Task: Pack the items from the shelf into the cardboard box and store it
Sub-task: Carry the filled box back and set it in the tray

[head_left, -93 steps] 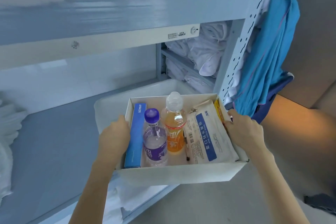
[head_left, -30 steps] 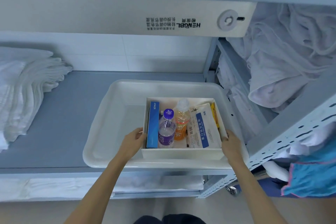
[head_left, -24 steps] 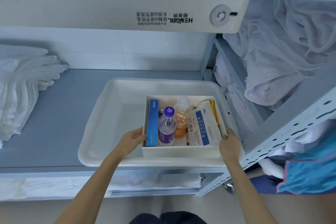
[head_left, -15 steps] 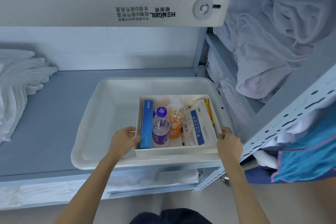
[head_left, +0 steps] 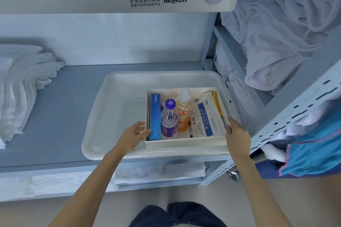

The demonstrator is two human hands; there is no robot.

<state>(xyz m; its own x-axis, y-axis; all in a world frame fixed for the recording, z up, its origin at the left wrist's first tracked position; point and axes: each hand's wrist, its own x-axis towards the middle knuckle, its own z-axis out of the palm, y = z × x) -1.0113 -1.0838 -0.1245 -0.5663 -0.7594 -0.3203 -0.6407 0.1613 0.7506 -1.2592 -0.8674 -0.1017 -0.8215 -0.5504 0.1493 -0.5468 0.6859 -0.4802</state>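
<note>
The box (head_left: 184,143) is packed (blue carton (head_left: 155,116), two bottles, mask pack) and sits in the right half of the tray (head_left: 118,101), which is on the shelf (head_left: 55,116). The left hand (head_left: 132,136) and right hand (head_left: 237,134) each have their fingers gripping a side wall of the box, near the tray's front rim. Looks like the storing step, nearly done. Next, both hands just need to let go gently, no dragging the box.

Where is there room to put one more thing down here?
Two bare spots: the grey shelf between the folded towels and the white tray, and the tray floor left of the cardboard box. The box is crowded: blue carton, purple-capped bottle, orange bottle and mask packet fill it side by side.
</note>
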